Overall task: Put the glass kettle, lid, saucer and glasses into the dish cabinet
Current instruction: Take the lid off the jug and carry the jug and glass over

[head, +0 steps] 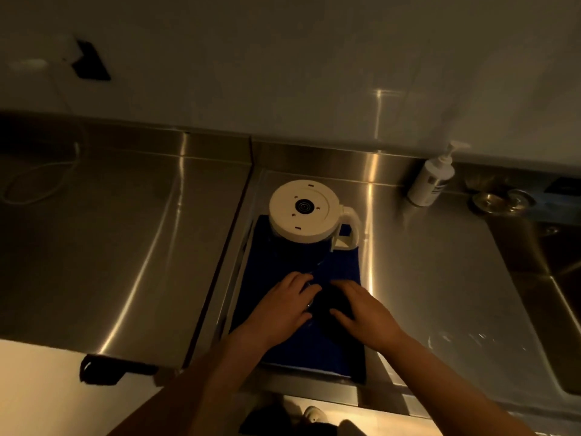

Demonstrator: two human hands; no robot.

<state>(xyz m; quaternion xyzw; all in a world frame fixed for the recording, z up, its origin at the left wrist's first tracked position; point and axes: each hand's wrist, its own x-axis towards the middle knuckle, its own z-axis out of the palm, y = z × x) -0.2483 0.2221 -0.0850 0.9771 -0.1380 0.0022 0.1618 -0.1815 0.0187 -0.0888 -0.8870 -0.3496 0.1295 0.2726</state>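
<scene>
- I stood at a steel worktop in dim light, both hands down on a dark blue mat that lay in front of me.
- The kettle stood upside down at the mat's 12 o'clock end, its white base facing up and its handle pointing toward 3 o'clock. Nobody was touching it.
- My left hand curled over something clear at the mat's middle, most likely a glass; only a faint glint showed under my fingers, so I could not swear to it.
- My right hand lay just beside the left, at its 3 o'clock, fingers spread and closing round a dark round thing. That may have been the lid or the saucer; the light was too poor to tell which.
- Neither hand had lifted anything clear of the mat.
- A soap bottle stood at 2 o'clock by the wall, with the sink at 3 o'clock.
- No dish cabinet was in view, so I judged the task barely begun: the kettle was not yet put away, and whatever I held had yet to be carried off.
</scene>
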